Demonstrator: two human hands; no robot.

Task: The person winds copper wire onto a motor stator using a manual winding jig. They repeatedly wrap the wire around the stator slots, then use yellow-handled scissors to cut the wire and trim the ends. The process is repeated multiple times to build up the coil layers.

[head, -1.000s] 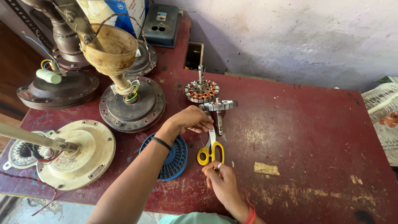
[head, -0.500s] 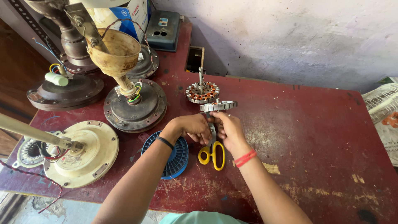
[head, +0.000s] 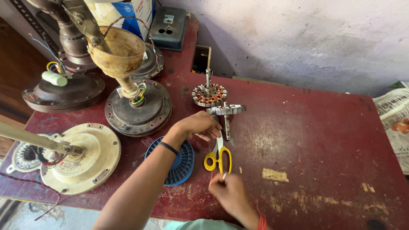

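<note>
Far left, a strip of dark wooden floor [head: 17,72] runs beside the bench, and on the bench's left end sits a dark brown ceiling-fan motor [head: 64,91] with a white capacitor and coloured wires on top. Nearer, at the left edge, a cream ceiling-fan motor [head: 83,159] lies flat with its rod pointing off to the left and red and black wires at the hub.

The surface itself is a worn red-painted table [head: 306,140], scratched, with bare yellowish patches where the paint has chipped on the right half. Moving in, a rusty brown fan motor [head: 138,108] stands with a dull yellow canopy cup [head: 119,51] on its downrod. Behind it, against the far edge, a dark grey switch box [head: 170,27] and a blue and white carton [head: 128,10].

Centre now: a blue round spool [head: 181,164] lies flat under the left forearm. The left hand [head: 198,125] is loosely curled, fingertips down on the blades of the yellow-handled scissors [head: 218,157], which lie flat on the table, near the front edge, handles towards the person. Just beyond stand a wound stator [head: 208,94] on its shaft and a bare stator core [head: 226,110] tipped beside it.

The right hand [head: 230,194] is closed around something thin at the near edge, just below the scissor handles; what it pinches is too small to tell.

Behind everything, a rough whitewashed wall [head: 306,42]. Far right, a white woven sack [head: 396,115].
</note>
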